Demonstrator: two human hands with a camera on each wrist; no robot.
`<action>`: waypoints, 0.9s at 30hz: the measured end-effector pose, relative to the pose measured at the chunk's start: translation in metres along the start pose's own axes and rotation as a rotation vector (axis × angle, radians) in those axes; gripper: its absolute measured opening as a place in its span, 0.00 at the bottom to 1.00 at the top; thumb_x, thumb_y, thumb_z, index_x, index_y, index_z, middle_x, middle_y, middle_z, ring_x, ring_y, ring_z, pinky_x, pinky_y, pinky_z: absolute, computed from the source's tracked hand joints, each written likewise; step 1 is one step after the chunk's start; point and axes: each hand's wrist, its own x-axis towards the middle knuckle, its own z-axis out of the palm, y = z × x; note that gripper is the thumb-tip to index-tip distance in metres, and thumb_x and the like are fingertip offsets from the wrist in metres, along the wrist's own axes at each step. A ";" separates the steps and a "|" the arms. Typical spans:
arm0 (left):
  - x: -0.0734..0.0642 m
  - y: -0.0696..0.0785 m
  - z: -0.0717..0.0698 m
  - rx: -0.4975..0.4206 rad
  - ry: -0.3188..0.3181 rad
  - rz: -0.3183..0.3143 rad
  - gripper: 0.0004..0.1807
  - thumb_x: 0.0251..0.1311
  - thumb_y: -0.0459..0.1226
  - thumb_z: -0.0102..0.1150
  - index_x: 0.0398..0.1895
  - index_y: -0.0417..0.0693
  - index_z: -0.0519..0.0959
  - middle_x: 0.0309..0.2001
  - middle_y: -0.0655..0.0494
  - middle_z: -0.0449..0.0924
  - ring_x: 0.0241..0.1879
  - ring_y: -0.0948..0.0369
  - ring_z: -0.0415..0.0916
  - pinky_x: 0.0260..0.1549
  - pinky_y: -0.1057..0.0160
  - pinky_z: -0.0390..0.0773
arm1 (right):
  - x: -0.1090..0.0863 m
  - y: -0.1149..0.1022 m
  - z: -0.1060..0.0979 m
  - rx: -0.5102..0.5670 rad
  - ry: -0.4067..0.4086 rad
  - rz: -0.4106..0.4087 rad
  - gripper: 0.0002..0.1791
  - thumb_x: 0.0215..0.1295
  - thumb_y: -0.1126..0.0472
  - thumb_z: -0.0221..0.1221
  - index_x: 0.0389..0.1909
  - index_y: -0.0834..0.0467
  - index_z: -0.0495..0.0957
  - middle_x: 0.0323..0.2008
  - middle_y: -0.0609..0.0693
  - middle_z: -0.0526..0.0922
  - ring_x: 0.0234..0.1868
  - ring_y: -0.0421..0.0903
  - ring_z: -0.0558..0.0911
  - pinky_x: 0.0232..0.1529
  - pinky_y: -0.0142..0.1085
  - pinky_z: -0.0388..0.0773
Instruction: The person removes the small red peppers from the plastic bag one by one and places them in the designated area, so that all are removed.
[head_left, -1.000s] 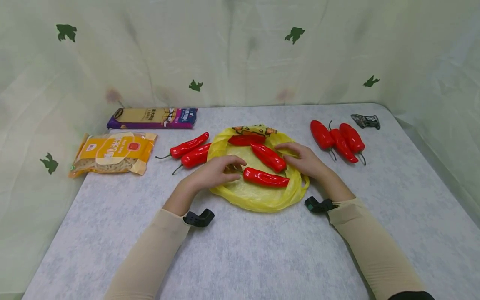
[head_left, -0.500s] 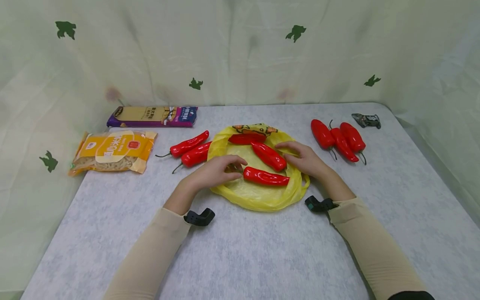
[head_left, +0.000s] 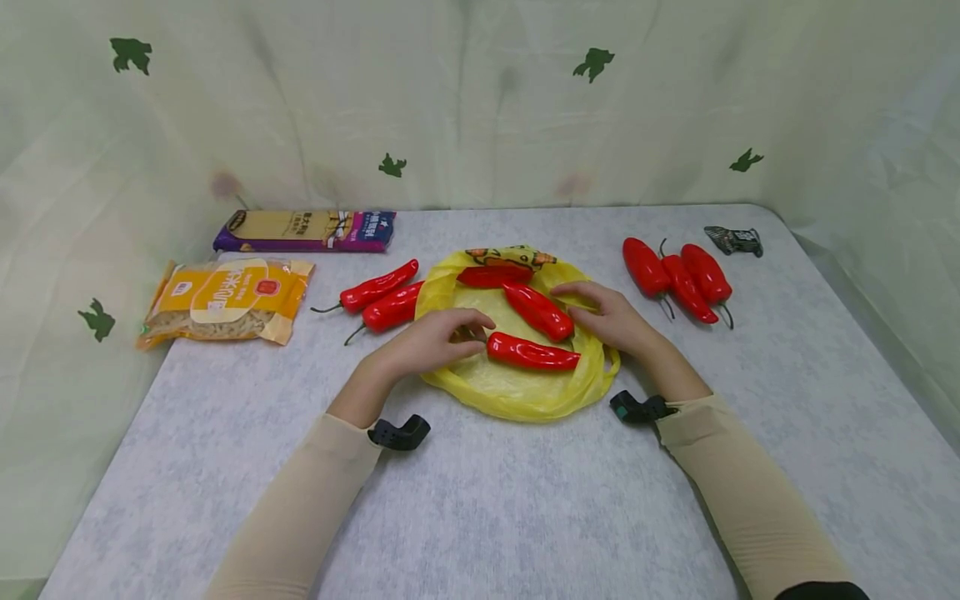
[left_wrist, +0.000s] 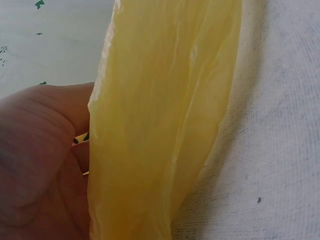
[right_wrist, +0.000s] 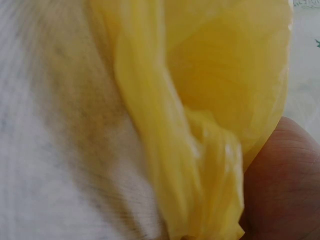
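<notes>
A yellow plastic bag (head_left: 517,398) lies with its mouth spread wide, rim rolled down, and holds three red chili peppers, the nearest pepper (head_left: 532,352) pointing its stem end left. Over the bag's left rim reaches my left hand (head_left: 438,337), fingers loosely bent, with a gap between index finger and thumb; the thumb tip is right at that pepper's stem. My right hand (head_left: 611,317) rests at the right rim, relaxed fingers inside, near the middle pepper (head_left: 538,311). In the left wrist view the bag wall (left_wrist: 150,130) hides most fingers; bag folds (right_wrist: 160,120) do likewise in the right wrist view.
Left of the bag lie two more peppers (head_left: 378,286), partly overlapped by its rim. Three peppers (head_left: 678,279) and a small black wrapper (head_left: 733,241) lie at the right back. A purple-and-gold packet (head_left: 303,231) and an orange bag of grain (head_left: 228,302) are at left.
My left thumb has moved slightly up toward the index finger and the pepper's stem. The right hand, bag and peppers have stayed put; the head view has tilted a little.
</notes>
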 end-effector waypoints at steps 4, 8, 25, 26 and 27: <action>0.000 0.001 0.000 -0.001 0.001 0.008 0.19 0.67 0.40 0.61 0.61 0.56 0.77 0.49 0.59 0.82 0.51 0.59 0.77 0.57 0.55 0.79 | 0.000 0.000 0.000 0.001 0.009 -0.002 0.20 0.74 0.57 0.53 0.65 0.45 0.74 0.69 0.47 0.72 0.77 0.51 0.61 0.76 0.59 0.55; 0.000 0.002 0.000 -0.001 0.000 0.010 0.20 0.66 0.40 0.62 0.61 0.57 0.77 0.50 0.58 0.82 0.51 0.59 0.77 0.57 0.55 0.79 | 0.001 0.001 -0.001 0.000 0.003 -0.008 0.21 0.74 0.57 0.53 0.65 0.46 0.74 0.70 0.48 0.72 0.77 0.52 0.61 0.76 0.60 0.54; 0.003 0.005 0.009 0.053 0.021 0.092 0.21 0.64 0.40 0.65 0.60 0.51 0.78 0.56 0.55 0.79 0.57 0.57 0.76 0.61 0.54 0.77 | 0.001 0.000 0.002 0.008 0.009 0.012 0.20 0.73 0.56 0.54 0.64 0.43 0.75 0.69 0.45 0.73 0.76 0.50 0.62 0.75 0.60 0.57; 0.004 0.006 0.010 0.058 0.025 0.103 0.21 0.64 0.40 0.65 0.60 0.50 0.78 0.57 0.55 0.79 0.58 0.57 0.76 0.62 0.54 0.76 | 0.000 0.000 0.001 0.007 0.009 0.008 0.20 0.73 0.56 0.54 0.64 0.43 0.75 0.69 0.45 0.73 0.76 0.50 0.62 0.75 0.60 0.57; 0.004 0.006 0.012 0.064 0.030 0.118 0.21 0.64 0.40 0.65 0.60 0.50 0.78 0.57 0.55 0.79 0.58 0.56 0.75 0.62 0.54 0.76 | 0.000 0.001 0.001 0.006 0.010 0.003 0.20 0.73 0.56 0.54 0.64 0.43 0.75 0.69 0.45 0.73 0.76 0.50 0.62 0.75 0.60 0.57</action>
